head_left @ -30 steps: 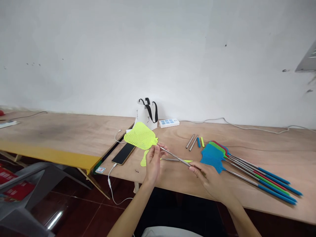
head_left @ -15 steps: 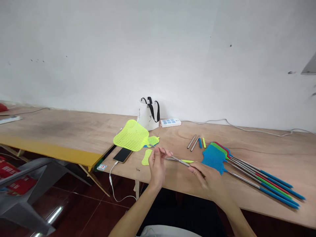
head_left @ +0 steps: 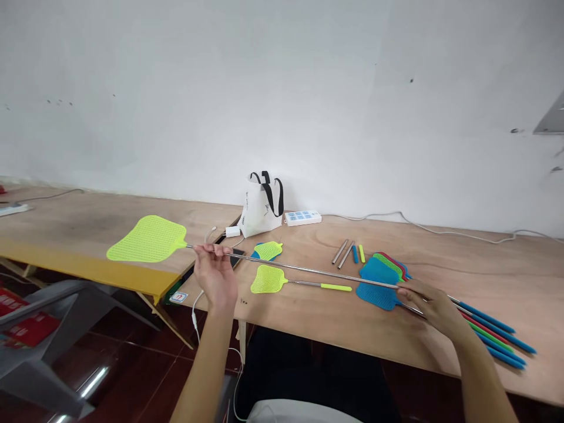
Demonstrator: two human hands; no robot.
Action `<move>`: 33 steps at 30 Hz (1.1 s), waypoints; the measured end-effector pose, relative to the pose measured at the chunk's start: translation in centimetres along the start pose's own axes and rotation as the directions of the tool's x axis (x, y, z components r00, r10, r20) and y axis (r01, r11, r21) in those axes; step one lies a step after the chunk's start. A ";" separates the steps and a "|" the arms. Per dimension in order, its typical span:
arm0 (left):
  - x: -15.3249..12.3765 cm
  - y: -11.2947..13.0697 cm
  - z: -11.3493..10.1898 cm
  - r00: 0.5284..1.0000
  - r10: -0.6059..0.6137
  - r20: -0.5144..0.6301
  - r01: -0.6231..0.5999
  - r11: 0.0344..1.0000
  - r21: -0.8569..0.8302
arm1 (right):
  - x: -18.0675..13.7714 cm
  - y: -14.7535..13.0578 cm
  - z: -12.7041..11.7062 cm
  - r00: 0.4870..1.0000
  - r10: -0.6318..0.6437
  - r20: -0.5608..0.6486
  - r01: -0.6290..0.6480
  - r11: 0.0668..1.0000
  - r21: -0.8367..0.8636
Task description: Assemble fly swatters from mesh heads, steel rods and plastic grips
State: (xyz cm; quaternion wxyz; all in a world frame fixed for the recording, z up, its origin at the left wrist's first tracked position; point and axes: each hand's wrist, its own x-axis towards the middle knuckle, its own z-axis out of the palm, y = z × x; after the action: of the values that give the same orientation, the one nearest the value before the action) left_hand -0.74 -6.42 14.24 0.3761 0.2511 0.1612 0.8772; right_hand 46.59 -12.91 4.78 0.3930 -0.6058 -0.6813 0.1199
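Observation:
A yellow fly swatter (head_left: 150, 239) with a long, drawn-out metal rod is held across the table between both hands. My left hand (head_left: 215, 276) is closed round the rod just behind the mesh head. Over at the right, my right hand (head_left: 429, 305) grips the rod's other end, whose tip is hidden in the fingers. Beneath the rod lies a shorter yellow fly swatter (head_left: 268, 279) with a yellow grip. Several finished-looking swatters with blue, red and green parts, such as a blue swatter head (head_left: 379, 282), lie partly under my right hand.
Two metal tubes (head_left: 342, 254), a blue grip (head_left: 355, 254) and a yellow grip (head_left: 362, 253) lie mid-table. Loose swatter heads (head_left: 268, 251) sit near a white bag (head_left: 261, 211) and a power strip (head_left: 303, 218). A phone (head_left: 238, 257) is partly hidden behind my left hand.
My hands have moved apart, left hand leftward and right hand rightward. The swatter's rod between them has lengthened greatly, and its yellow head has shifted left.

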 end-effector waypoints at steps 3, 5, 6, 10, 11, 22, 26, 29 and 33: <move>-0.1 -0.3 0.0 0.996 -0.066 0.051 0.066 0.998 -0.002 | -0.1 0.3 -0.2 0.997 0.078 0.028 -0.079 0.996 0.044; -0.2 -0.4 0.0 0.994 -0.088 0.057 0.088 0.996 0.009 | -0.2 0.0 -0.4 0.993 0.113 0.040 -0.115 0.992 0.052; -0.2 -0.4 0.0 0.995 -0.091 0.049 0.090 0.996 0.017 | -0.2 -0.2 -0.5 0.991 0.128 0.041 -0.130 0.990 0.052; 0.2 -0.1 0.1 0.998 -0.068 0.008 0.068 0.997 0.025 | -0.3 -0.8 -1.0 0.986 0.164 0.036 -0.166 0.985 0.055; 0.3 0.0 0.0 0.998 -0.065 0.003 0.065 0.998 0.020 | -0.3 -0.9 -1.0 0.986 0.162 0.037 -0.164 0.985 0.056; 0.7 0.0 -0.6 0.997 0.023 -0.073 -0.018 0.998 0.060 | -0.1 -1.0 -1.0 0.991 0.131 0.028 -0.132 0.991 0.023; 0.6 -0.2 -0.5 0.996 0.026 -0.085 -0.022 0.998 0.054 | -0.2 -1.1 -1.1 0.991 0.133 0.029 -0.134 0.991 0.028; 0.6 -0.3 -0.5 0.996 0.017 -0.089 -0.013 0.999 0.049 | -0.3 -1.3 -1.3 0.990 0.138 0.023 -0.139 0.989 0.052; 0.9 -0.1 -0.8 0.993 0.024 -0.112 -0.020 0.999 0.039 | -0.4 -1.6 -1.6 0.987 0.161 0.019 -0.162 0.985 0.057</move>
State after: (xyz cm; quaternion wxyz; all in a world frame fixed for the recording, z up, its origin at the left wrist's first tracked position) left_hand -1.65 -5.71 13.87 0.3520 0.2102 0.1960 0.8908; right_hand 46.50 -14.17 6.65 0.3945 -0.6465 -0.6289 0.1758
